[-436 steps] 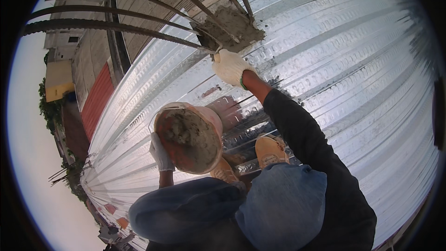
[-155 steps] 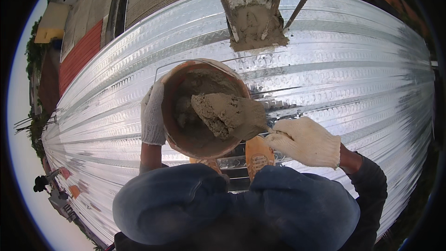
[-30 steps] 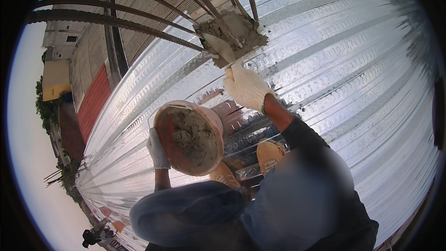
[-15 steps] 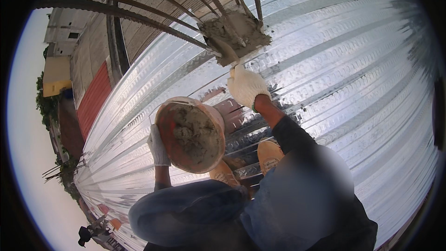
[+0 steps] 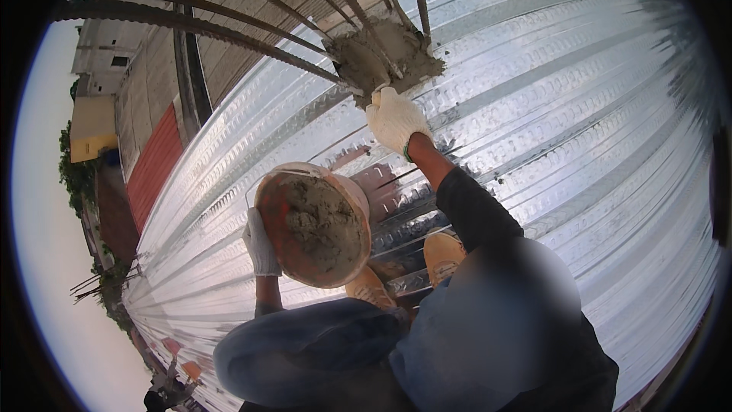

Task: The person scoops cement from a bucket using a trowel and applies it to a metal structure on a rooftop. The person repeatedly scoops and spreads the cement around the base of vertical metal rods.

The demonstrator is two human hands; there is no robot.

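Observation:
My left hand (image 5: 261, 243), in a white knit glove, grips the side of an orange bucket (image 5: 364, 217). The bucket is tilted with its mouth toward me and holds wet grey mortar (image 5: 324, 221). My right hand (image 5: 398, 120), gloved too, is closed round the handle of a trowel (image 5: 367, 70). Its mortar-coated blade lies against a patch of wet mortar (image 5: 415, 57) around the feet of several steel bars; blade and mortar are hard to tell apart.
Ribbed rebars (image 5: 206, 28) rise from the mortar patch and lean across the upper left. Shiny corrugated metal decking (image 5: 549, 130) spreads under my shoes (image 5: 444, 257). Beyond its left edge lie a red roof (image 5: 158, 168) and buildings. Another person (image 5: 164, 391) is at the lower left.
My right hand has moved slightly up and left, pushing the trowel farther onto the mortar patch. My left hand and the bucket have barely shifted.

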